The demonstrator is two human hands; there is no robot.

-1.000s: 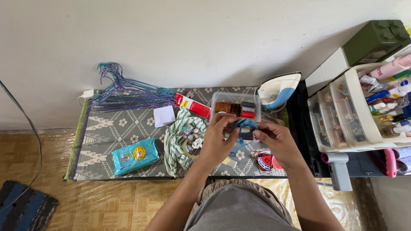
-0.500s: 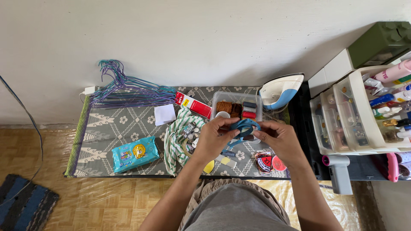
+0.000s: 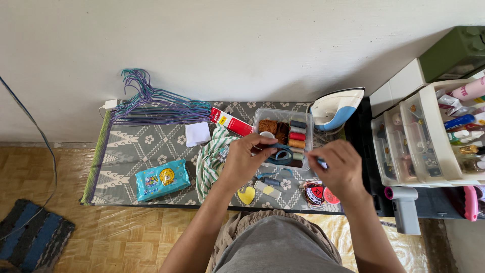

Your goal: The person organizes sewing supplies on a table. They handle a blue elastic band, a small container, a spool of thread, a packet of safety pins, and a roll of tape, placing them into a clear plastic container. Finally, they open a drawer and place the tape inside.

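My left hand [image 3: 242, 163] pinches a small coil of blue tape [image 3: 279, 153] just over the front edge of a clear plastic box [image 3: 262, 115] that holds several thread spools [image 3: 297, 133]. My right hand [image 3: 339, 171] is a short way to the right, with its fingertips closed on the loose blue end of the tape [image 3: 321, 163]. A thin stretch of tape runs between the two hands. Below them on the patterned mat [image 3: 131, 151] lie a yellow heart-shaped piece [image 3: 246, 195], a small blue spool [image 3: 271, 181] and round embroidered patches [image 3: 316, 192].
A green-striped cloth [image 3: 208, 164], a blue wipes pack [image 3: 161, 180], a white paper [image 3: 197, 134], a red packet [image 3: 230, 122] and wire hangers [image 3: 156, 107] lie to the left. An iron [image 3: 336, 107] stands behind. To the right are a plastic drawer unit [image 3: 429, 144] and a grey handheld device [image 3: 405, 208].
My hands have drawn apart. The right hand moved right and down with the tape's end, while the left hand lowered the coil toward the box.
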